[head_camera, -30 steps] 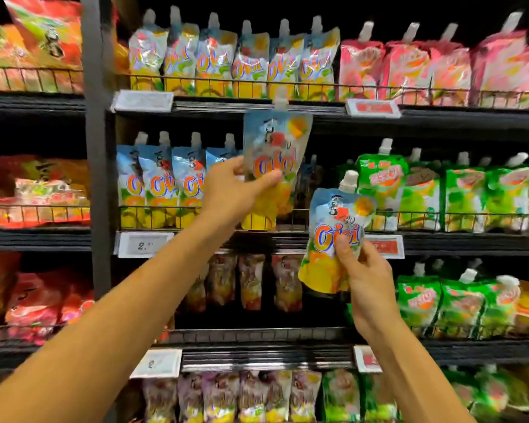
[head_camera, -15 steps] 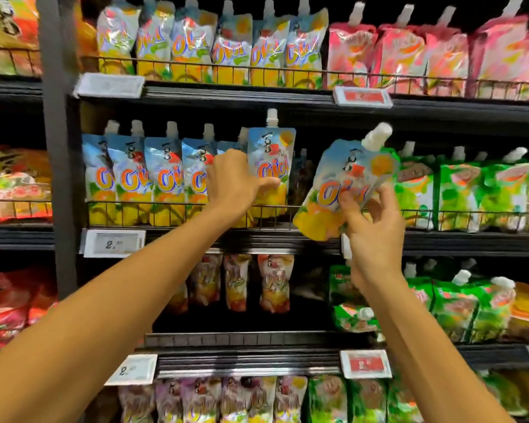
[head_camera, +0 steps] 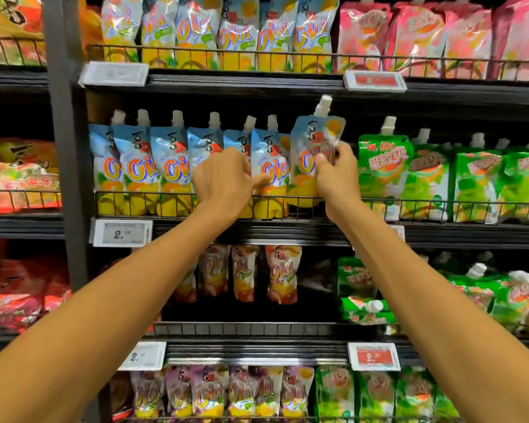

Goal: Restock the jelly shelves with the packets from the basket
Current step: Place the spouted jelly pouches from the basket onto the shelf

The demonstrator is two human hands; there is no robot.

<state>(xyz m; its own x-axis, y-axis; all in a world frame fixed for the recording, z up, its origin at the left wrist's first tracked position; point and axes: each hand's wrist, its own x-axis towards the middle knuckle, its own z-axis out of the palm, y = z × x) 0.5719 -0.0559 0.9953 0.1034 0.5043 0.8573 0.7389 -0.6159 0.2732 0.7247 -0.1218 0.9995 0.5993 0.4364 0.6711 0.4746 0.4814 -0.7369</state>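
Blue-and-orange spouted jelly packets (head_camera: 138, 166) stand in a row on the middle shelf behind a wire rail (head_camera: 135, 195). My left hand (head_camera: 223, 178) reaches over the rail, its thumb on the front of the row's last packet (head_camera: 274, 154) and its fingers curled at that packet's left edge. Just to the right, my right hand (head_camera: 336, 175) pinches another packet of the same kind (head_camera: 310, 141). This one is upright, a little higher than the row, with its bottom at rail height. The basket is out of view.
Green jelly packets (head_camera: 382, 172) fill the same shelf to the right. The shelf above holds more orange packets and pink ones (head_camera: 409, 35). Mixed packets hang on the lower shelves. A dark upright post (head_camera: 64, 148) borders the bay on the left, with price tags (head_camera: 121, 233) along the shelf edges.
My left hand has lowered its packet into the row behind the rail. My right hand has lifted its packet from below the shelf, turned it upright and brought it beside the row.
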